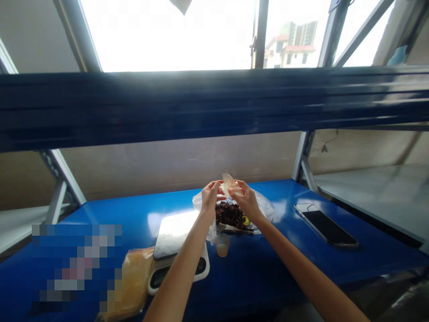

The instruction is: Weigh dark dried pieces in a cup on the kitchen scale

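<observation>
My left hand (211, 195) and my right hand (246, 197) are raised together over the blue table (268, 268), both pinching a small clear plastic bag (229, 183) between their fingertips. Just below them lies a larger clear bag (264, 206), open, with a heap of dark brown pieces (230, 214) and a bit of yellow-green in it. A small clear cup (222, 245) stands on the table in front of that bag.
A white digital scale (174, 243) sits left of the bag, under my left forearm. A tan packet (132, 281) lies at its left. A black phone (325, 224) rests at the right. A dark blue shelf beam (214, 105) runs overhead.
</observation>
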Demonstrator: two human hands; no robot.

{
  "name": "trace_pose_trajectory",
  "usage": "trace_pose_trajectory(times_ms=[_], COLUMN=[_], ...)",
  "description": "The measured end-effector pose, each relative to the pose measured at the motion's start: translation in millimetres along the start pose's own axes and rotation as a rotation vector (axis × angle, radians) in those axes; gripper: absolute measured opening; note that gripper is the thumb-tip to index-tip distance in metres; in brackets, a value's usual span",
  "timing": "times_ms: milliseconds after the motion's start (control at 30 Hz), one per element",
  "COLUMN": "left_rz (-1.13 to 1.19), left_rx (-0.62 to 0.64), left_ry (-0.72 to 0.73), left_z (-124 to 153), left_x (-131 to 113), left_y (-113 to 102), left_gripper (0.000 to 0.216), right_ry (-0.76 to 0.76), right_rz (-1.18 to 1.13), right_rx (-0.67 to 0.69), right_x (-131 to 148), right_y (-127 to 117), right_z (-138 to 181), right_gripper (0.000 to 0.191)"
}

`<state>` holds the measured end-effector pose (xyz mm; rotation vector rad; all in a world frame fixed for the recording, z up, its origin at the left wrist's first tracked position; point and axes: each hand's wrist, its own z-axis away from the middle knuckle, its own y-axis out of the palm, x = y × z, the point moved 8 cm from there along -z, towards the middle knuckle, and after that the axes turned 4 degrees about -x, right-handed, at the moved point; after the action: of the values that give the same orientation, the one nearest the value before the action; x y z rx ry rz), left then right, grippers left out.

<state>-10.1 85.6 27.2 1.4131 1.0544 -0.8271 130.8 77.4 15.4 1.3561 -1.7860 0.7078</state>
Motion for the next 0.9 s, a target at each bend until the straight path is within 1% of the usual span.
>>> trace_pose_trajectory(times_ms=[100, 167, 267, 367, 500, 700, 800, 900], left_rz=[-0.042, -0.095, -0.172, -0.222, -0.257, -0.319, -0.337, -0.41], left_rx=[-0.048, -0.058, -0.041, -0.079, -0.1, -0.1, -0.099, -0.116], left_ry=[0.062, 0.114, 0.168, 0.192, 0.216, 0.278, 0.305, 0.379], left_z=[0, 0, -1, -4, -6, -8, -7, -2], left_x=[-3, -5, -5, -4, -2, -4, -7, -16], left_y=[-3, -3, -1, -4, -7, -6, -4, -3], left_gripper=[0.031, 0.036, 0.037, 0.036, 0.031, 0.03, 0.03, 0.029], right_ry=[0.099, 0.145, 0.146, 0.119, 0.129, 0.191, 0.231, 0.224], right_rz=[-0.119, -0.17, -0.181, -0.177, -0.128, -0.184, -0.206, -0.208], right_rx=[0.004, 0.018, 0.084, 0.111, 0.025, -0.052, -0.096, -0.101], right_x=[-7, -9, -5, 1, 1, -7, -12, -13], right_y=[0, 3, 9, 11, 3, -6, -9, -10], right_z=[0, 1, 3, 4, 2, 0, 0, -1], right_gripper=[0.051, 0.052, 0.046, 0.041, 0.041, 0.042, 0.042, 0.041])
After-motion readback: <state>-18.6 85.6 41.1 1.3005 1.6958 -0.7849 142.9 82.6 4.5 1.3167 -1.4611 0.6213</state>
